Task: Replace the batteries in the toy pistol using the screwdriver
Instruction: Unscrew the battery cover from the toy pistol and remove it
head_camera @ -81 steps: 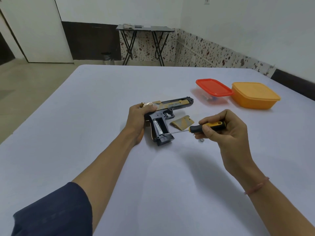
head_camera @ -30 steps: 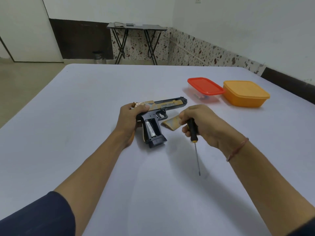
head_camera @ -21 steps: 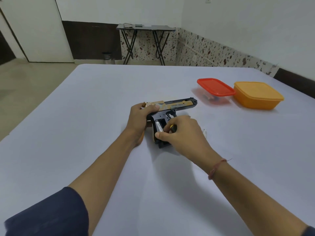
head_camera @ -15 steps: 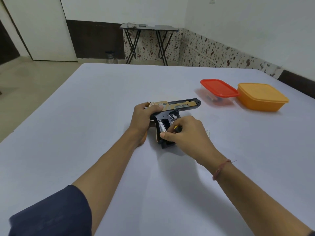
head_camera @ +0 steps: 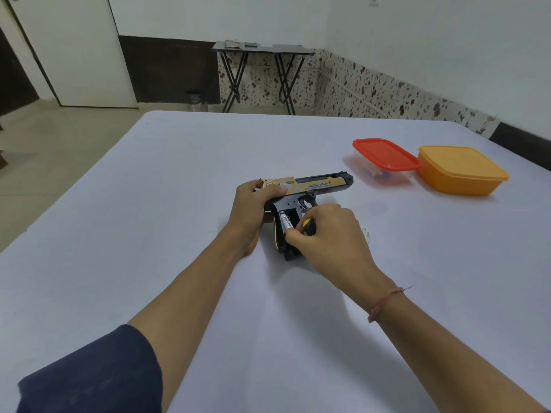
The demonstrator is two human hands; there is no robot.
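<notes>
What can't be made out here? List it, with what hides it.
Head view only.
1. Screwdriver: the right hand covers all but a bit of handle.
2. Battery: lower end under the right hand's fingers.
3. Pistol: rear end under the left hand.
4. Red-lidded box: contents too blurred.

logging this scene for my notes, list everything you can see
pistol: 1, black and tan, mid-table, on its side, grip open
battery: 1, silver, in the open grip
screwdriver: 1, yellow-black handle, in right hand; shaft hidden
red-lid box: 1, clear, table's far right
orange box: 1, right of the red-lid box
table: 1, white
folding table: 1, dark, by far wall
bin: 1, metal, on the floor near it
left hand: 1, grips pistol's rear
right hand: 1, holds screwdriver, thumb at battery
</notes>
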